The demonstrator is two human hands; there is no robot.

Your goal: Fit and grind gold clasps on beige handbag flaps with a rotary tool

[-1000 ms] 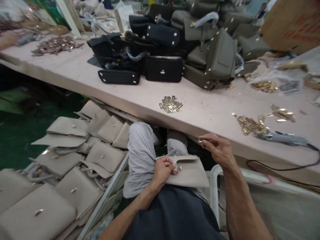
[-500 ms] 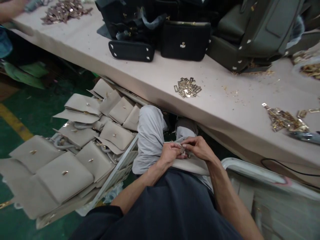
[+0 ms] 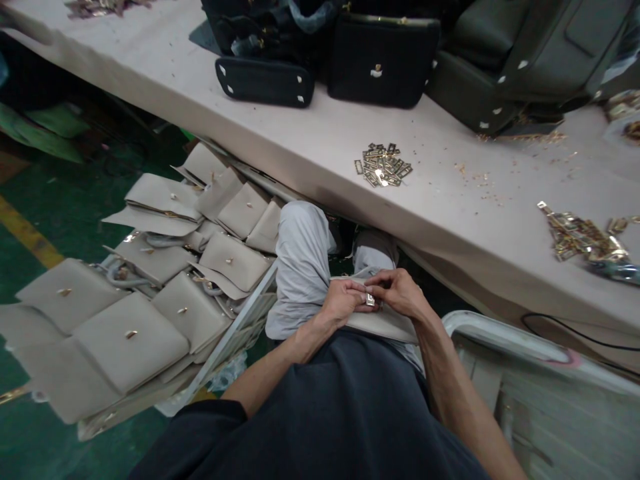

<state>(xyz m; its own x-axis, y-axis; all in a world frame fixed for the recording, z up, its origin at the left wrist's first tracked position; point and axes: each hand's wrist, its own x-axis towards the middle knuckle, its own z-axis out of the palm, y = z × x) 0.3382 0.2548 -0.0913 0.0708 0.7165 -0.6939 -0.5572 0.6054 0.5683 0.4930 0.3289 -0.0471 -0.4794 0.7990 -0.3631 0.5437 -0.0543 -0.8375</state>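
Observation:
A beige handbag (image 3: 383,325) lies across my lap, partly covered by my hands and forearms. My left hand (image 3: 344,300) is closed on its upper part, the fingers bent near a small shiny metal plate (image 3: 370,299). From the other side my right hand (image 3: 400,291) pinches at this plate, with thumb and forefinger at its upper end. Fingers hide where plate and bag meet, so I cannot tell whether the plate is fastened. In front of me on the table sits a pile of similar metal plates (image 3: 384,165).
Several beige handbags (image 3: 131,337) fill a crate (image 3: 220,353) at my left. A white crate (image 3: 530,357) stands at my right. On the table (image 3: 280,143) are black bags (image 3: 383,60), a dark green bag (image 3: 545,60) and a heap of gold hardware (image 3: 583,233).
The plate between my hands now shows its shiny face more clearly. My fingers have shifted slightly around it. The view has tilted a little downward, and the arm at far left has left view.

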